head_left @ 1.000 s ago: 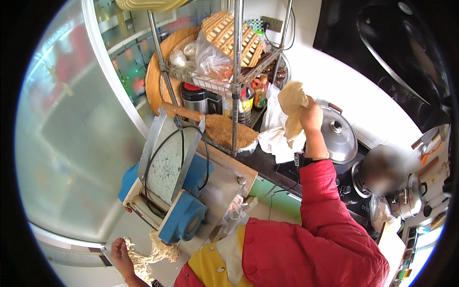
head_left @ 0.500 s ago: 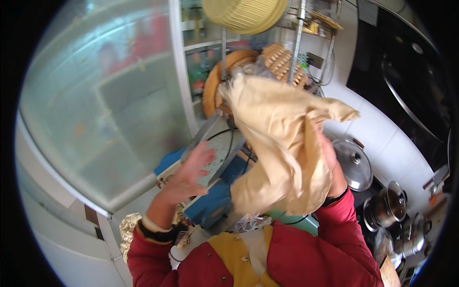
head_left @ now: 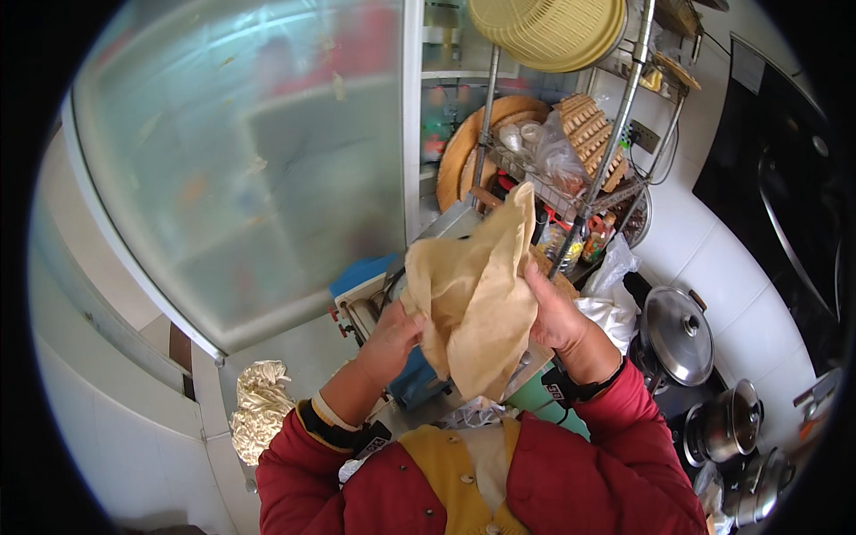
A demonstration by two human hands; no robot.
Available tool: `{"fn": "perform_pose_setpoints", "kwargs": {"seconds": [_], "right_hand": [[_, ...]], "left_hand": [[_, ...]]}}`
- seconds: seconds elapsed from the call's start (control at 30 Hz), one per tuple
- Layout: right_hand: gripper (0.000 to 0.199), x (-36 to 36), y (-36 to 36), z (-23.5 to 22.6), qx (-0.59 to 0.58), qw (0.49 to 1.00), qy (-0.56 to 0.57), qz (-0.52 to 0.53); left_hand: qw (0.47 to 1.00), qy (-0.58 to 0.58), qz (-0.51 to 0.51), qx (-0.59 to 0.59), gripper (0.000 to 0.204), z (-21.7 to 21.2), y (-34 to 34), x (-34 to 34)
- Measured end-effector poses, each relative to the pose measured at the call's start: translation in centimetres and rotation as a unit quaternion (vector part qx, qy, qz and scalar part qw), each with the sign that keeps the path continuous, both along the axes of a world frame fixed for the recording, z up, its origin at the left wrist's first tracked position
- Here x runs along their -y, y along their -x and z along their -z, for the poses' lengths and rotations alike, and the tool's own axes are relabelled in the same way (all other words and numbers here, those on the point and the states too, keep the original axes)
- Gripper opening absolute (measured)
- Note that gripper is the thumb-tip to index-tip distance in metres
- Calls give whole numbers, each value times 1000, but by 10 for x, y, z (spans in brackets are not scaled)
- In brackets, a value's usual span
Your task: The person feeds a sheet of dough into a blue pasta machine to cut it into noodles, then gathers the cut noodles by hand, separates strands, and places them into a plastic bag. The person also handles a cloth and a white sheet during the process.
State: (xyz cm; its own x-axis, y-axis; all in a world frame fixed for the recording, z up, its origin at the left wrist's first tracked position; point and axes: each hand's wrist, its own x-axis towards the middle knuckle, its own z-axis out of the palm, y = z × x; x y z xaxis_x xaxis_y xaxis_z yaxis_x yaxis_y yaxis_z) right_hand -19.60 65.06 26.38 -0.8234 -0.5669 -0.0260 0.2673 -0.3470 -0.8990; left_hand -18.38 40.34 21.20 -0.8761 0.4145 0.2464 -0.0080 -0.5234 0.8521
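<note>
A beige cloth (head_left: 481,303) hangs in front of my chest, gathered into folds and held up between both hands. My left hand (head_left: 392,337) pinches its left edge, fingers closed on the fabric. On the other side, my right hand (head_left: 557,308) grips the right edge, with the thumb on the cloth; some of its fingers are hidden behind it. Below and behind the cloth, partly covered, sits a blue machine (head_left: 415,374) with a metal top.
A frosted glass door (head_left: 294,187) stands at the left. A wire rack (head_left: 615,116) with a yellow basket (head_left: 553,31) rises ahead. To the right are a lidded pan (head_left: 675,334) and several pots (head_left: 727,419). Crumpled shiny gold fabric (head_left: 261,406) lies lower left.
My left hand, spread and apart before, has moved in and taken hold of the cloth. The cloth, spread wide and swinging before, is now bunched narrower and lower. The view has shifted left.
</note>
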Motion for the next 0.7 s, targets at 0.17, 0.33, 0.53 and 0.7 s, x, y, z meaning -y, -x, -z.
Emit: {"fn": "perform_pose_setpoints", "kwargs": {"seconds": [0.17, 0.33, 0.53, 0.7], "right_hand": [[64, -3, 1, 0, -47, 992, -106, -41], [46, 2, 12, -2, -165, 974, -158, -4], [70, 2, 21, 4, -37, 978, -161, 130], [106, 23, 6, 16, -254, 956, -135, -57]], "left_hand": [[991, -94, 24, 91, 51, -4, 2, 32], [987, 158, -17, 18, 48, -9, 0, 32], [993, -78, -13, 91, 52, -30, -4, 26], [994, -56, 68, 65, 58, -42, -9, 9]]}}
